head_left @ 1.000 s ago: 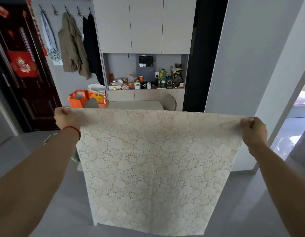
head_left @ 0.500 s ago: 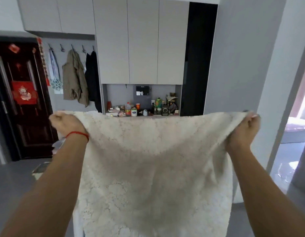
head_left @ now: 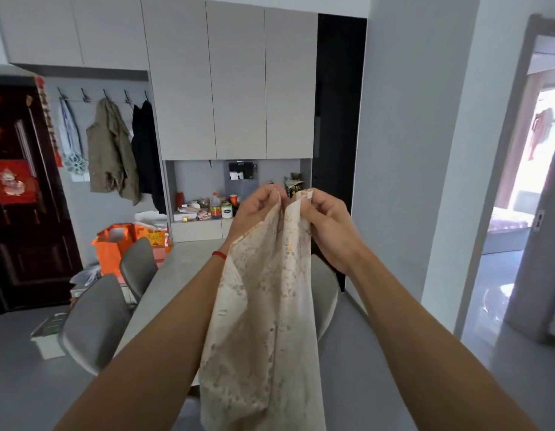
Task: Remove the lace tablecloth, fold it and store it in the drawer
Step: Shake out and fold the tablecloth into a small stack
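Note:
The cream lace tablecloth hangs doubled lengthwise in front of me, a narrow panel reaching the bottom of the view. My left hand pinches one top corner, with a red string on its wrist. My right hand pinches the other top corner. The two hands sit side by side with the corners almost touching, above the grey dining table. Two flat drawer fronts lie under the open shelf niche at the back; both are closed.
Two grey chairs stand left of the table, another at its right. An orange bag and boxes sit on the floor near a dark door. Coats hang on wall hooks. The shelf niche holds several bottles and jars. A doorway opens at the right.
My hands came together from wide apart, bringing the two top corners to meet. The spread cloth has folded in half and now hangs narrow, uncovering the table and chairs behind it.

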